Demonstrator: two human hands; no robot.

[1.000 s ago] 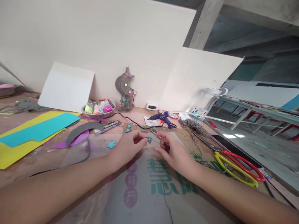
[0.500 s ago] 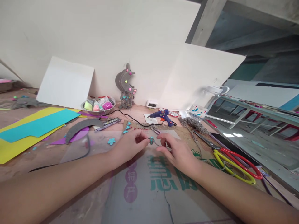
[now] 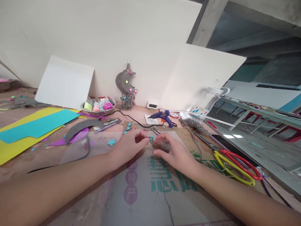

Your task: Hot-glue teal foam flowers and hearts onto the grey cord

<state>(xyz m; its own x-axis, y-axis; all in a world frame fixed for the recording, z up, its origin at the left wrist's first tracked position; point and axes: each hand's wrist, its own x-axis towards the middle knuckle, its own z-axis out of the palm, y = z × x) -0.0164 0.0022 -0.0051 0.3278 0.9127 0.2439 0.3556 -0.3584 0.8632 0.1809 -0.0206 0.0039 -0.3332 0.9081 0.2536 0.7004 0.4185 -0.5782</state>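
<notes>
Between the thumb and index finger of my left hand (image 3: 130, 144) is a small teal flower-like piece (image 3: 151, 139) with a bit of grey yarn on it. My right hand (image 3: 172, 150) is just to the right of it, thumb and index finger apart, fingertips close to the piece. Whether the index fingertip touches it I cannot tell. Left of my left hand a teal flower (image 3: 111, 142) lies flat on a translucent sheet (image 3: 131, 213). Behind that hand are several teal hearts (image 3: 128, 126). A dark strand (image 3: 167, 202) runs along the sheet toward me.
A blue glue gun (image 3: 163, 117) rests behind my hands. Grey yarn (image 3: 194, 125) and scissors (image 3: 235, 164) lie to the right, near a dark phone (image 3: 232, 149). A bowl of colored clay (image 3: 98, 108), a grey crescent (image 3: 81, 127) and foam sheets (image 3: 39, 125) sit left. A moon ornament (image 3: 127, 83) hangs behind.
My right hand's thumb and index finger have spread apart and shifted slightly left, and the grey strand between the hands no longer shows. My left hand keeps its pinch on the teal piece.
</notes>
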